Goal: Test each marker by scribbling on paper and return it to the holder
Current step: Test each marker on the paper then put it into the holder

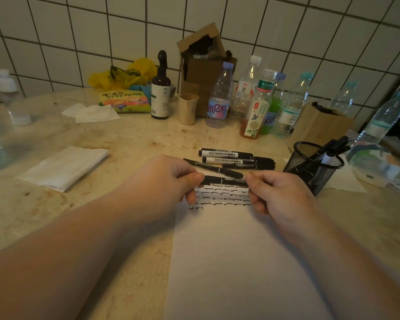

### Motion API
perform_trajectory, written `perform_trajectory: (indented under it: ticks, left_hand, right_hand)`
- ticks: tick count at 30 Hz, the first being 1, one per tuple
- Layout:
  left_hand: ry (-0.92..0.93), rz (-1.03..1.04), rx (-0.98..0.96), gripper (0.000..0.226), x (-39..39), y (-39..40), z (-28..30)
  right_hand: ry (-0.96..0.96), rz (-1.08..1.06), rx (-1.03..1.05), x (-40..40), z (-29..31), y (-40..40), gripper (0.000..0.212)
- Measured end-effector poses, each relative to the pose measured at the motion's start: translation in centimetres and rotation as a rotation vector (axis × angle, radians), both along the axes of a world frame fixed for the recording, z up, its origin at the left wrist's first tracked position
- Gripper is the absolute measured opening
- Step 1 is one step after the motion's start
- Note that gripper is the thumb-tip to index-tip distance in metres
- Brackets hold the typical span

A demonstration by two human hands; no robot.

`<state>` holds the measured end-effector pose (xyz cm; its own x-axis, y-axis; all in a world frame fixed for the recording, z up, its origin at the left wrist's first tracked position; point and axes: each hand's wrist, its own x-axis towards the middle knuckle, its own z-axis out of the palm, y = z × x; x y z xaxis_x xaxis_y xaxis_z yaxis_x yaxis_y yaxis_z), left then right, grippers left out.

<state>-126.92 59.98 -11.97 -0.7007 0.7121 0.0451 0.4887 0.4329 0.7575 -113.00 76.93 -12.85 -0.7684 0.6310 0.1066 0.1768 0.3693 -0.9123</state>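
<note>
A black marker (224, 180) lies level above the top of the white paper (229, 262), held at both ends. My left hand (169, 179) pinches its left end, and my right hand (277, 192) pinches its right end. Several rows of black scribbles (222, 197) cross the paper's top, partly hidden by my fingers. Just behind the hands, a pile of several black and white markers (236, 159) lies on the table. To the right stands a black mesh holder (313, 166) with a few markers (330, 150) upright in it.
Several plastic bottles (259, 105), a dark spray bottle (161, 93), a paper cup (187, 108) and cardboard boxes (206, 63) line the tiled wall. Folded tissues (65, 167) lie at left. A wooden box (321, 123) stands behind the holder.
</note>
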Motion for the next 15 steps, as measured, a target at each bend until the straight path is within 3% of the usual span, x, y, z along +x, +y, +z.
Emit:
perform_trajectory:
  ticks: [6, 10, 15]
  left_hand:
    - [0.054, -0.002, -0.021, 0.032, 0.33, -0.05, -0.01]
    - [0.110, 0.001, -0.029, 0.035, 0.09, -0.16, -0.40]
    - [-0.007, -0.008, 0.069, 0.036, -0.28, 0.09, -0.17]
  right_hand:
    - [-0.078, 0.011, 0.042, 0.06, 0.39, -0.05, 0.042]
    - [-0.047, 0.019, -0.070, -0.03, 0.24, -0.26, 0.036]
    - [0.162, 0.020, -0.233, -0.44, -0.05, -0.57, 0.024]
